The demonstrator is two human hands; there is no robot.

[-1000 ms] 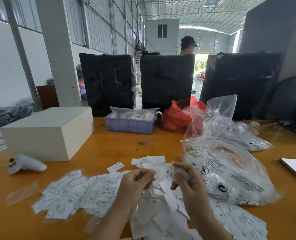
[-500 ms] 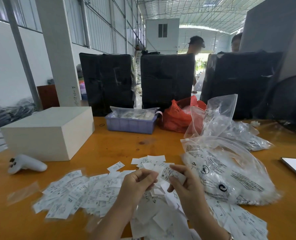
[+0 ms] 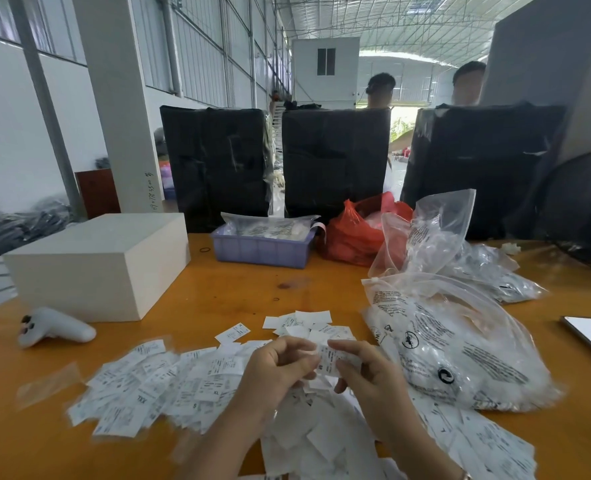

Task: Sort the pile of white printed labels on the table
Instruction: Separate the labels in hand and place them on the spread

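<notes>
While I have one small white printed label pinched between the fingertips of both hands, the likeliest slip is taking two thin slips as one, since they cling together and the print is small. My left hand curls its fingers onto the label's left edge; my right hand nips the right edge between thumb and forefinger. A careless sweep of either forearm could also mix the fanned-out spread of white printed labels on the left back into the loose heap of labels under my wrists. The held label sits just above that heap, lifted off the orange wooden table. The large clear plastic bag with black print lies just beside my right hand, and brushing it could drag labels along.
</notes>
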